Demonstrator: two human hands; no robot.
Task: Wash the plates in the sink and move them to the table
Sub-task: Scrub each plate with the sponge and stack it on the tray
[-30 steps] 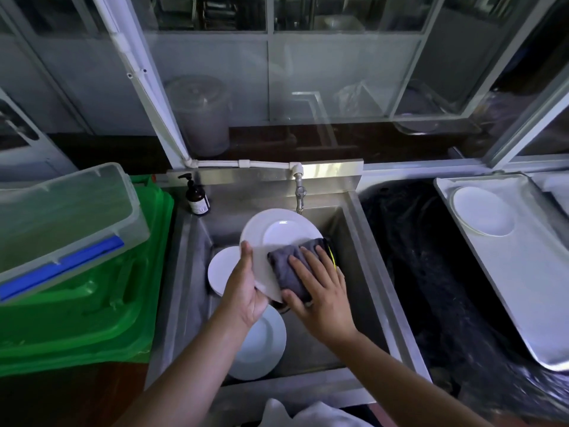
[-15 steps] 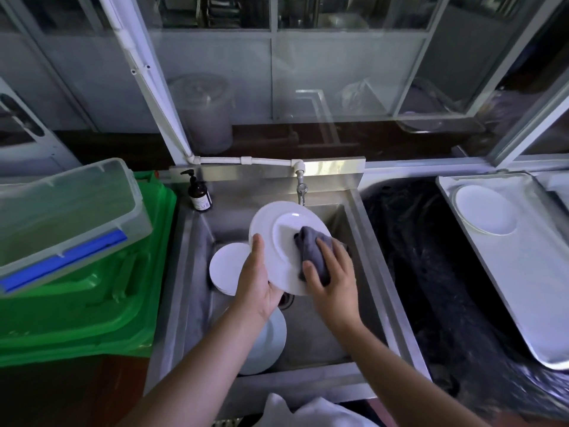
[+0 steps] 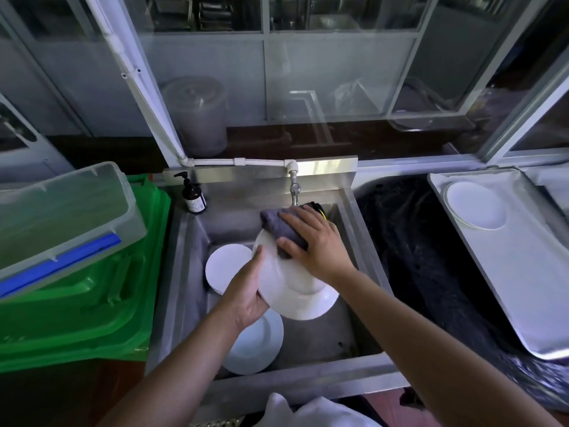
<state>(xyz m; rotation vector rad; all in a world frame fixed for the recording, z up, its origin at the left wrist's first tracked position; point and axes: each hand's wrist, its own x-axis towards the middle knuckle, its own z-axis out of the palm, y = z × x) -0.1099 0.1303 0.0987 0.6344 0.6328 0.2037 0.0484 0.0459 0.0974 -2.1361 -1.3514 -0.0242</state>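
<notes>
Over the steel sink (image 3: 178, 291) my left hand (image 3: 246, 288) grips the left rim of a white plate (image 3: 295, 294), tilted with its underside facing me. My right hand (image 3: 314, 241) holds a grey cloth (image 3: 277, 224) against the plate's upper edge, just below the tap (image 3: 294, 192). A small stack of white plates (image 3: 224, 266) leans at the sink's left side. Another white plate (image 3: 255, 346) lies on the sink floor, partly hidden by my left forearm. On the right, one white plate (image 3: 475, 204) rests on a metal tray (image 3: 523, 272).
A brown soap pump bottle (image 3: 193, 195) stands at the sink's back left corner. Green lids (image 3: 92, 303) and a clear plastic box (image 3: 61, 217) are stacked on the left. Dark plastic sheeting (image 3: 415, 241) covers the area between sink and tray. A white pipe (image 3: 240, 162) runs along the back.
The plate has turned over, so its underside now faces me. My right hand has moved the cloth up from the plate's middle to its top edge near the tap.
</notes>
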